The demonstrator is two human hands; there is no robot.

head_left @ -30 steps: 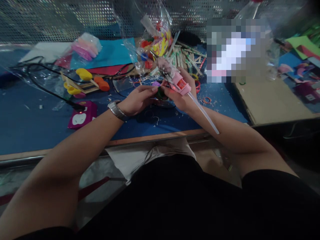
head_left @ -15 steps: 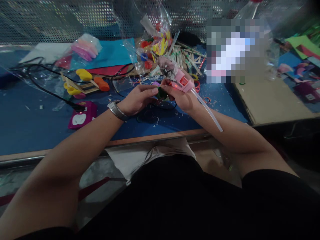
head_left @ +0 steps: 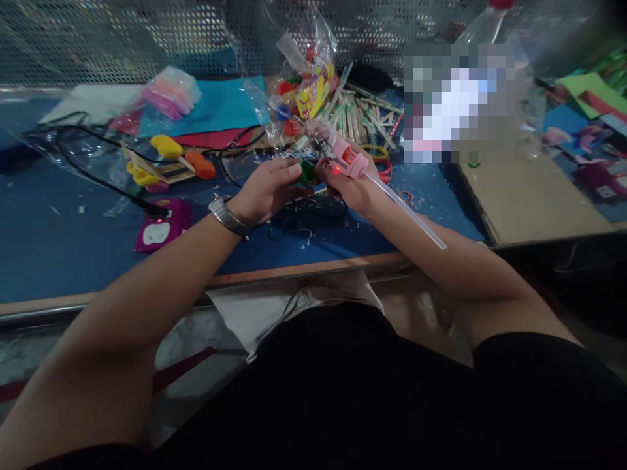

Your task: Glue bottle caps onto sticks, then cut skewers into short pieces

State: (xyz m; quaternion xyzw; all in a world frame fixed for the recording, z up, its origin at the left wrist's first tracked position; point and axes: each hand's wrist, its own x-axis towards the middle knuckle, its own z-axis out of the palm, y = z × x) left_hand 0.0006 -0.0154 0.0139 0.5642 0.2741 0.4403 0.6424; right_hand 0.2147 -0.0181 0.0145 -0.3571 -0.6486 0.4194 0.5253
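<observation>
My left hand (head_left: 267, 189) has its thumb and fingers closed on a small green round piece (head_left: 307, 172) that looks like a bottle cap. Opposite it, my right hand (head_left: 350, 189) is wrapped round a pink hot glue gun (head_left: 349, 158) with a small red light glowing. A long translucent glue stick (head_left: 409, 212) runs out of the gun's back, over my right forearm. The gun's nozzle end is hard to make out among greyish, stringy residue. My right fingertips are close to the green piece; whether they touch it I cannot tell.
A purple power socket (head_left: 162, 225) with a black cable lies left of my hands. Behind it is a stick model (head_left: 171, 171) with yellow and orange parts. Wooden sticks (head_left: 355, 114) and a plastic bag of caps (head_left: 289, 104) lie ahead. Cardboard (head_left: 533, 196) is at the right.
The green piece has moved slightly left with my left hand and shows more clearly. In my right hand the glue gun has rolled and shifted a little, its glue stick swinging right.
</observation>
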